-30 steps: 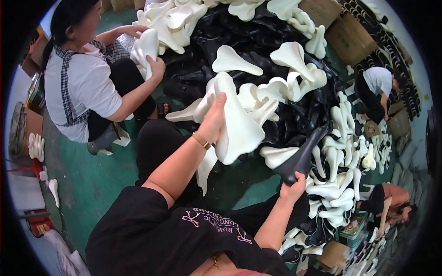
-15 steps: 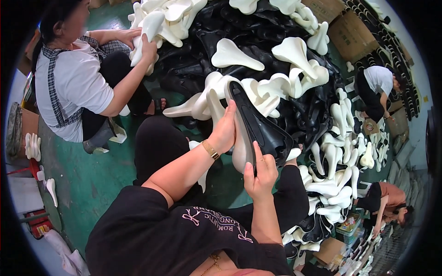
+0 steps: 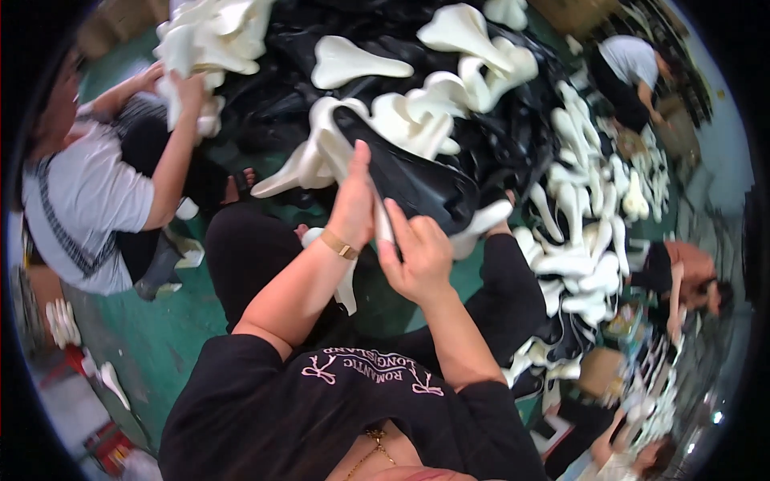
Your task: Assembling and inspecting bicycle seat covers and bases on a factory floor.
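Observation:
A bicycle saddle is held up in front of me, its black plastic base (image 3: 421, 186) facing up and its pale padded side showing only as a narrow strip along the near edge. My left hand (image 3: 353, 204) grips the saddle's left side, fingers largely hidden behind it and thumb pointing toward the narrow nose. At the near edge my right hand (image 3: 419, 252) pinches the rim, index finger on the black base and thumb by the pale strip. Just beyond lie white saddle pads (image 3: 353, 66) on a heap of black saddle bases (image 3: 289, 88).
To my left a seated co-worker (image 3: 88, 200) handles a white pad beside a white pile (image 3: 212, 36). More white pads (image 3: 573, 200) spread to the right, with further people working beyond. Cardboard boxes (image 3: 601, 371) stand among them. Green floor (image 3: 176, 337) shows at left.
The whole view has shifted, moving the heap up and left in it. The saddle has tilted, so less of its pale side shows. Both my hands stay on it.

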Action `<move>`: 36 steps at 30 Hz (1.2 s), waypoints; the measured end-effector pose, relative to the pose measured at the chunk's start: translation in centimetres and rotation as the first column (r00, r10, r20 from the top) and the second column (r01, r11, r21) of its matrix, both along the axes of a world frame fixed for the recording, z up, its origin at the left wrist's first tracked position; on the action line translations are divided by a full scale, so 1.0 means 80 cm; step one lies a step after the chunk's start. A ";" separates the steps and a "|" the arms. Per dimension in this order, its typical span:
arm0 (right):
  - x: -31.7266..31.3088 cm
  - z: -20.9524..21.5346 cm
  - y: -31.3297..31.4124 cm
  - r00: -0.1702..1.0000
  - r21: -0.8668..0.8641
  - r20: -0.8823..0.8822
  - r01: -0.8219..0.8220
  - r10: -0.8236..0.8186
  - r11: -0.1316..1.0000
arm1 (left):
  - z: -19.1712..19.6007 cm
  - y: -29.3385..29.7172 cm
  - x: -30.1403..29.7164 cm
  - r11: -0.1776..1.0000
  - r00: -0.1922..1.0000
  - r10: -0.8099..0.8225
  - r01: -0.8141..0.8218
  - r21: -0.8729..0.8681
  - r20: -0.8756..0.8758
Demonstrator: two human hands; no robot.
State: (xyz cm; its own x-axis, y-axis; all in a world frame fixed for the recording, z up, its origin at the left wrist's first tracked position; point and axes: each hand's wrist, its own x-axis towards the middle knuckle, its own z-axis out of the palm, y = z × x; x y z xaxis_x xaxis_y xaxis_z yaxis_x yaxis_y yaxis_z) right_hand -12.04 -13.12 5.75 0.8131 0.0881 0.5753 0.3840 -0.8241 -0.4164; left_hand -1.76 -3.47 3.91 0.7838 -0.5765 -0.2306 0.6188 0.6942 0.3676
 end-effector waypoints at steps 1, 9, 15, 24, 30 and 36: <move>0.003 -0.001 0.003 1.000 0.018 0.023 -0.005 0.005 1.000 | -0.001 0.002 -0.001 0.998 0.999 0.021 -0.024 0.063 0.048; -0.006 -0.014 -0.002 0.999 0.040 0.051 -0.008 0.006 0.999 | 0.004 -0.002 -0.007 0.992 0.994 0.047 -0.058 0.109 0.097; -0.003 -0.008 -0.039 0.989 0.134 0.143 -0.046 0.027 0.990 | -0.019 0.008 0.004 0.974 0.995 0.085 -0.095 0.207 0.054; -0.028 -0.053 -0.046 0.855 0.903 -0.318 0.405 0.411 -0.144 | -0.028 -0.002 0.001 0.953 0.979 0.076 -0.128 0.274 0.191; -0.049 -0.076 -0.124 0.863 0.876 -0.445 0.476 0.239 -0.085 | -0.067 -0.017 -0.016 0.911 0.953 -0.247 0.168 0.375 0.173; -0.153 -0.019 -0.395 0.881 0.979 -0.184 0.121 -0.437 -0.167 | -0.251 0.000 -0.092 -0.204 -0.291 -0.906 -0.332 0.921 -0.306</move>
State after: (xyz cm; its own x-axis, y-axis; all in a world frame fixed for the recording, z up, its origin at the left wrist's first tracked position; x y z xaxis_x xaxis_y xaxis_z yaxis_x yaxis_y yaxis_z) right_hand -24.28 -44.75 4.25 0.4635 -0.8783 -0.1171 0.4289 0.3380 -0.8378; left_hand -9.09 -3.47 -16.21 0.1704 -0.6780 -0.7150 -0.7406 -0.5667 0.3610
